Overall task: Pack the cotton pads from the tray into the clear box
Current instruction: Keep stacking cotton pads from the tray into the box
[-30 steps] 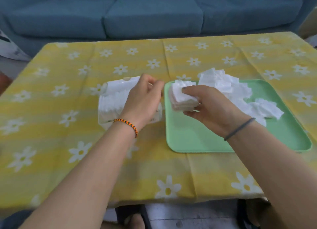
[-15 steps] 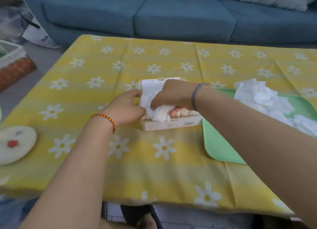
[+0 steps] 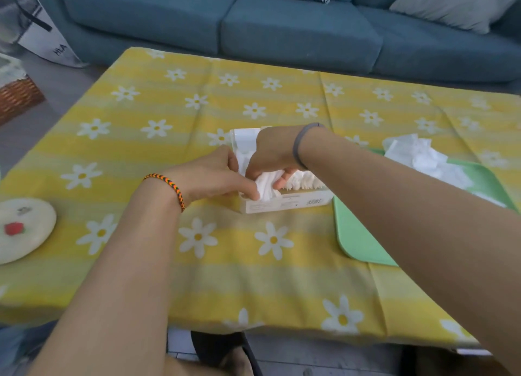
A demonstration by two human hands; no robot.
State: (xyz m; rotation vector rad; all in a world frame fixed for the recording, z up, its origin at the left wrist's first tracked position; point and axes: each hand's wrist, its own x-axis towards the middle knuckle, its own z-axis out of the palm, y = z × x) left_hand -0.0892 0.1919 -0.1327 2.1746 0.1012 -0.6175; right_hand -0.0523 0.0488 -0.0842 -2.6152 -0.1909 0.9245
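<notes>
A: One view only here, a wide-angle camera worn on the head, looking forward and down over the bench [image 3: 253, 277].

B: And close in: both forearms run up from the bottom corners, the hands meeting near the middle of the frame.

A: The lens faces the blue sofa [image 3: 296, 28] beyond the far edge of the bench. Straight lines bow toward the borders.

B: The near edge of the bench sits low in frame, with floor below it. There's no second view to compare it with.
</notes>
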